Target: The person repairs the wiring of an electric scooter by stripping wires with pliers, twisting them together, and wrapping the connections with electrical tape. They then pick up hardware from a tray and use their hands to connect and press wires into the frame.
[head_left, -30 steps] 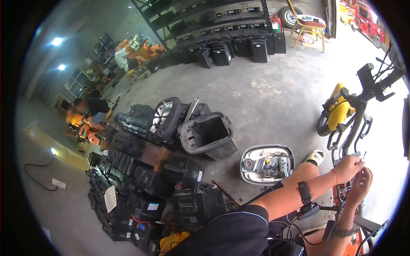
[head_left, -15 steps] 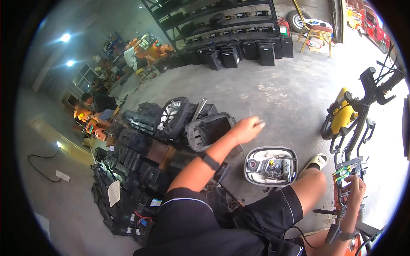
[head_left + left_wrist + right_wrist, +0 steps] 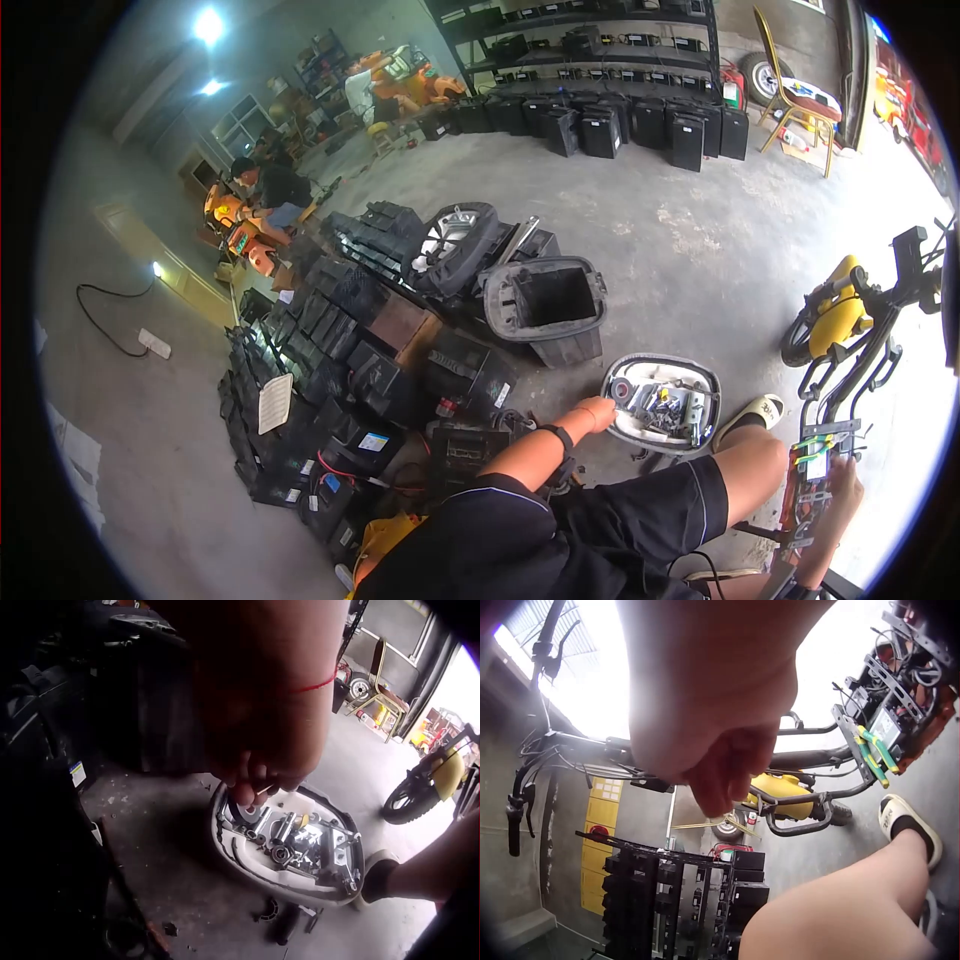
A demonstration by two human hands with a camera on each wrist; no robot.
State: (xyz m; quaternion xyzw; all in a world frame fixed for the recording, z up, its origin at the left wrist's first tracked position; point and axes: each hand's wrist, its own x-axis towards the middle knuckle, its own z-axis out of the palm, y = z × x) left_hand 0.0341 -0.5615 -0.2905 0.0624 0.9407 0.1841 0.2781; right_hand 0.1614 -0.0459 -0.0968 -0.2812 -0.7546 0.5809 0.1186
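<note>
My left hand [image 3: 598,412] is at the left rim of an upturned grey-rimmed cover [image 3: 712,428] used as a parts tray. In the left wrist view its fingertips pinch a small thin pale piece [image 3: 264,791] above the tray. Inside lie loose bolts [image 3: 300,844], bright metal fittings and a roll of tape [image 3: 621,390]. My right hand [image 3: 848,485] is beside the frame of a stripped bike [image 3: 835,390]; its fingers are bent close together, and I cannot tell whether they hold anything. Green-and-yellow-handled pliers [image 3: 875,754] lie on the bike's frame near it.
Left of the tray stands an open black bin [image 3: 545,320], with stacked black battery cases [image 3: 470,370] and a wheel [image 3: 452,240] behind it. Shelving [image 3: 600,60] with more batteries lines the back. My sandalled foot [image 3: 752,415] is between tray and bike. Another person [image 3: 275,190] crouches far left.
My left hand has left the right hand at the bike, swung left over the bin, then come down to the tray. The right hand has stayed by the bike; the head view has shifted.
</note>
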